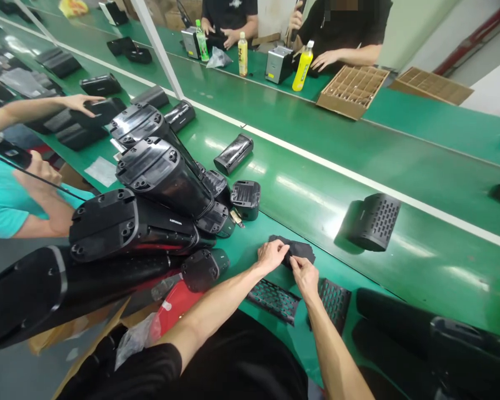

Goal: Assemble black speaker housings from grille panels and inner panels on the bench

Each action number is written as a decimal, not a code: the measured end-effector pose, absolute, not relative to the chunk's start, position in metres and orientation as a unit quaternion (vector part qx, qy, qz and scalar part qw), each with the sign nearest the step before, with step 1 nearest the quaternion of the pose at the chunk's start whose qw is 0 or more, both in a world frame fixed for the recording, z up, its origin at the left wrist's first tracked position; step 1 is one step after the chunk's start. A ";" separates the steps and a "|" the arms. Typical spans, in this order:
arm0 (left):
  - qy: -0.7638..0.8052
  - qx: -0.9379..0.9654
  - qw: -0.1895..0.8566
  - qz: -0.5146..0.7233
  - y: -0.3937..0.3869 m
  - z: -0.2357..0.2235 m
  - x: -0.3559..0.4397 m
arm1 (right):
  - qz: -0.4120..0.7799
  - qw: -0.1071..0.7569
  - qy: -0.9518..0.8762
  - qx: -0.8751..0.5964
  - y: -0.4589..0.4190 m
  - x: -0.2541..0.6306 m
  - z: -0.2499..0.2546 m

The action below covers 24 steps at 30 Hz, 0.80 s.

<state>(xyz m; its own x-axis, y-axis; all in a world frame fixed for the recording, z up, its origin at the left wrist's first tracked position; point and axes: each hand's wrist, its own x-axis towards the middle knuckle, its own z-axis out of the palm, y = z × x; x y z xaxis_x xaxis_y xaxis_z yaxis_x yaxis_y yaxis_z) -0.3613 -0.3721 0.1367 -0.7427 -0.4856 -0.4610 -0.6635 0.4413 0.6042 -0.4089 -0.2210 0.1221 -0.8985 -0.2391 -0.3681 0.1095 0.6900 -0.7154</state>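
Your left hand (271, 256) and right hand (304, 276) have closed grips, both pinching the black flexible pad (293, 249) just beyond the two perforated grilles (274, 300) on the green worktop (437, 266). Watch the stacked speaker housings (158, 189) left of those grilles: a stray forearm could topple them. A loose pinch could also drop the pad onto the grilles.

Ahead: green conveyor belt (316, 233) gives passage from the hands to a black speaker housing (373, 222) | Left: pile of black housings (137, 233) blocks the left hand (270, 256) | Below: perforated black grilles (273, 300) lie under the right hand (304, 276) | Lower right: long black cylinders (394, 328) obstruct
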 end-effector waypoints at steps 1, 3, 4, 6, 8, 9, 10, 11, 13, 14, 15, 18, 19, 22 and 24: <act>0.841 -0.346 0.118 0.399 -0.373 0.136 -0.364 | -0.411 0.214 0.886 -0.020 -0.220 -0.409 0.121; 0.842 -0.354 0.126 0.387 -0.375 0.133 -0.365 | -0.450 0.191 0.872 0.028 -0.216 -0.411 0.119; 0.843 -0.358 0.129 0.381 -0.377 0.132 -0.365 | -0.471 0.177 0.862 0.058 -0.212 -0.413 0.119; 0.846 -0.363 0.134 0.367 -0.380 0.129 -0.363 | -0.518 0.142 0.835 0.123 -0.201 -0.419 0.118; 0.850 -0.366 0.137 0.354 -0.381 0.128 -0.361 | -0.568 0.097 0.796 0.186 -0.188 -0.428 0.119; 0.852 -0.366 0.139 0.348 -0.382 0.128 -0.361 | -0.592 0.073 0.774 0.214 -0.182 -0.434 0.121; 0.853 -0.366 0.141 0.343 -0.382 0.128 -0.361 | -0.613 0.047 0.752 0.238 -0.175 -0.440 0.123; 0.855 -0.366 0.143 0.339 -0.382 0.129 -0.361 | -0.632 0.022 0.730 0.259 -0.169 -0.447 0.127; 0.858 -0.365 0.145 0.331 -0.382 0.130 -0.362 | -0.662 -0.030 0.692 0.288 -0.159 -0.462 0.137; 0.859 -0.366 0.145 0.328 -0.383 0.131 -0.362 | -0.674 -0.055 0.675 0.296 -0.154 -0.469 0.143; 0.860 -0.367 0.144 0.324 -0.385 0.132 -0.362 | -0.686 -0.078 0.659 0.299 -0.150 -0.476 0.149; 0.859 -0.381 0.138 0.313 -0.391 0.135 -0.361 | -0.715 -0.125 0.623 0.293 -0.142 -0.495 0.167; 0.857 -0.388 0.135 0.310 -0.394 0.136 -0.360 | -0.724 -0.128 0.614 0.288 -0.140 -0.500 0.172; 0.850 -0.411 0.126 0.306 -0.404 0.140 -0.357 | -0.754 -0.067 0.593 0.273 -0.142 -0.501 0.182; 0.843 -0.426 0.118 0.307 -0.410 0.144 -0.354 | -0.772 0.033 0.581 0.257 -0.150 -0.491 0.186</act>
<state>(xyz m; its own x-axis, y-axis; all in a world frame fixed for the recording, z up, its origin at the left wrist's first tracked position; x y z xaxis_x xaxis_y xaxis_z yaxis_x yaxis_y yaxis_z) -0.3543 -0.4098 0.1439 -0.6091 -0.6459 -0.4602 -0.7905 0.4479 0.4177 -0.4905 -0.1495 0.1856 -0.8661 0.2467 -0.4348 0.3497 -0.3224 -0.8796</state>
